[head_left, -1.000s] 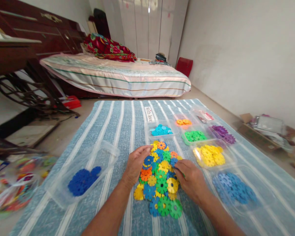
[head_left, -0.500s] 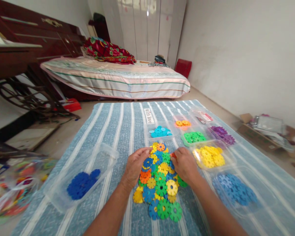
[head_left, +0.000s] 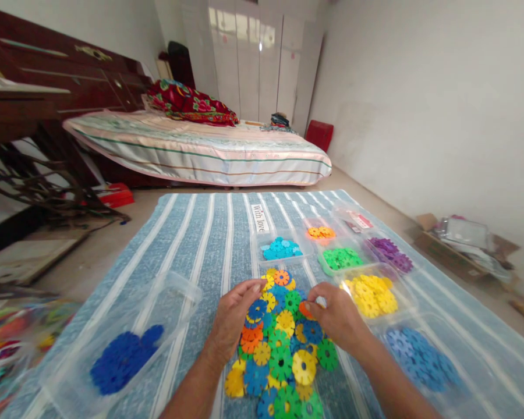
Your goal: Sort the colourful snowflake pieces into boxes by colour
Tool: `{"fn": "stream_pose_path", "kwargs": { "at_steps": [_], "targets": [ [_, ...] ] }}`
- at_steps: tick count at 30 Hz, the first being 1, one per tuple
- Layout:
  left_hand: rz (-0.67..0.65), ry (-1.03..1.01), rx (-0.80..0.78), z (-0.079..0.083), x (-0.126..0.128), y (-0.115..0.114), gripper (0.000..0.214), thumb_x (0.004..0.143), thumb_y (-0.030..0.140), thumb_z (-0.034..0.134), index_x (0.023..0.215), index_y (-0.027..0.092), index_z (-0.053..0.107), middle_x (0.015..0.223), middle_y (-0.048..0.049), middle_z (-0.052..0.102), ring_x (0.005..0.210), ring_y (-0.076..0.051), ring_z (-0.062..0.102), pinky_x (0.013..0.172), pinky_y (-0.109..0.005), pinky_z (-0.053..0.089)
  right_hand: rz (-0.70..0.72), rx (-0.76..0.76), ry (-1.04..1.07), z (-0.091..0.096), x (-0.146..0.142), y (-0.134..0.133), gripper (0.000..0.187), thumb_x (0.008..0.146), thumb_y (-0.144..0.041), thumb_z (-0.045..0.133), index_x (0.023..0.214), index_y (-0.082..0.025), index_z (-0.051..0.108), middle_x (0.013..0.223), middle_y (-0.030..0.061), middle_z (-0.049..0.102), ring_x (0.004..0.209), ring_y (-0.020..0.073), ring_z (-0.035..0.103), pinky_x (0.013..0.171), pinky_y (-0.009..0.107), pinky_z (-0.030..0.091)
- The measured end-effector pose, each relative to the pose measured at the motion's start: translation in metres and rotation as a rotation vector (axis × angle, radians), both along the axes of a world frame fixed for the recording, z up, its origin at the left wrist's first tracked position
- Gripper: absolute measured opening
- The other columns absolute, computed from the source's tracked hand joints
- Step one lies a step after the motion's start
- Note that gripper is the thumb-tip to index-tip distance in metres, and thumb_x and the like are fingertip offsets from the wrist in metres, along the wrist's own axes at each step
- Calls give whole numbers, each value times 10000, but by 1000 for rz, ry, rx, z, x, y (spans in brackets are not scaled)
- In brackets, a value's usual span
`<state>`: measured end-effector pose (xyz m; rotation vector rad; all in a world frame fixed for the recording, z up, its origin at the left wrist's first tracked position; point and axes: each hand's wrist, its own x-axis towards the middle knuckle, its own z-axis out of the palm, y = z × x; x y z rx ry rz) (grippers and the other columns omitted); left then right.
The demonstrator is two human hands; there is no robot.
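Observation:
A heap of flat, flower-shaped plastic discs (head_left: 283,343) in yellow, blue, green and orange lies on a blue striped mat (head_left: 201,244) in front of me. My left hand (head_left: 233,320) rests on the heap's left side, fingers curled over a dark blue disc. My right hand (head_left: 334,317) is at the heap's upper right, thumb and fingers pinched on an orange-red disc (head_left: 305,308). Clear tubs around the heap hold sorted discs: dark blue (head_left: 122,361), turquoise (head_left: 282,248), orange (head_left: 321,233), green (head_left: 341,258), purple (head_left: 390,251), yellow (head_left: 371,293) and pale blue (head_left: 419,361).
A clear bag of mixed discs (head_left: 9,331) lies at the far left. A low bed (head_left: 201,145) stands beyond the mat, dark wooden furniture (head_left: 35,116) to the left, a cardboard box (head_left: 458,244) of clutter by the right wall.
My right hand has gone from the heap's lower right up to its upper right edge and pinched an orange-red disc. The left hand stays on the heap. The view has tilted up slightly.

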<state>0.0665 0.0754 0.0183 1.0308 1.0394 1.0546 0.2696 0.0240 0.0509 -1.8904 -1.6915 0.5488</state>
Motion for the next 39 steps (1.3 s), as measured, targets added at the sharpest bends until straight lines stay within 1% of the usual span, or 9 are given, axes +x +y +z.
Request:
{"fn": "stream_pose_path", "kwargs": {
  "at_steps": [5,9,12,15,19,24,28,33,39],
  "targets": [
    [-12,-26,-24,1,-1,0,323,734,415,641,956,184,676,982,-55,697,944,-202,614,804,-267,475,31,101,-181,40,27,37,142,761,-248,519,714,-220,651,805,3,684,765,165,611,666,253,398],
    [-17,-32,-31,2,-1,-1,322,737,413,636,957,181,674,965,-58,699,938,-207,618,780,-270,483,-183,147,-453,70,56,93,203,796,-236,484,802,-215,686,877,35,698,835,180,619,703,252,397],
    [-11,-20,-14,3,-1,-1,323,739,416,631,951,176,675,985,-61,696,953,-208,613,800,-271,476,-275,171,-540,79,59,114,248,821,-283,466,894,-192,685,929,76,691,909,210,604,709,266,391],
    [-9,6,-9,3,-1,-1,321,727,419,641,933,177,683,1003,-56,695,979,-210,607,840,-270,461,-144,123,-584,73,38,102,277,844,-287,428,807,-198,687,869,62,698,832,181,614,666,242,376],
    [-16,15,-4,4,-1,-2,324,729,427,636,933,181,686,992,-52,699,982,-213,609,832,-272,465,139,16,-546,44,-7,67,269,853,-280,435,731,-214,666,792,39,695,761,169,621,629,239,366],
    [-14,-11,5,3,0,-3,304,732,417,637,931,192,685,967,-41,705,942,-198,620,787,-265,478,192,-65,-525,11,-38,46,218,867,-267,447,878,-196,652,920,88,677,865,206,614,674,269,400],
    [-13,-21,14,3,2,-4,296,725,411,641,909,184,688,923,-40,712,885,-190,635,757,-265,486,180,-91,-487,5,-38,38,184,842,-258,485,916,-196,641,970,89,664,936,211,591,727,277,403],
    [-16,-42,21,4,4,-4,324,719,414,646,941,181,686,897,-38,716,823,-182,647,760,-281,489,196,-137,-384,2,-23,21,167,827,-272,496,857,-210,648,924,50,658,877,174,592,709,252,387],
    [-13,-36,21,2,4,-3,331,708,422,659,920,169,690,944,-57,709,933,-200,626,812,-271,476,311,-114,-165,-3,3,-6,106,766,-236,557,828,-205,637,869,20,626,840,152,568,733,241,397]
  ]
}}
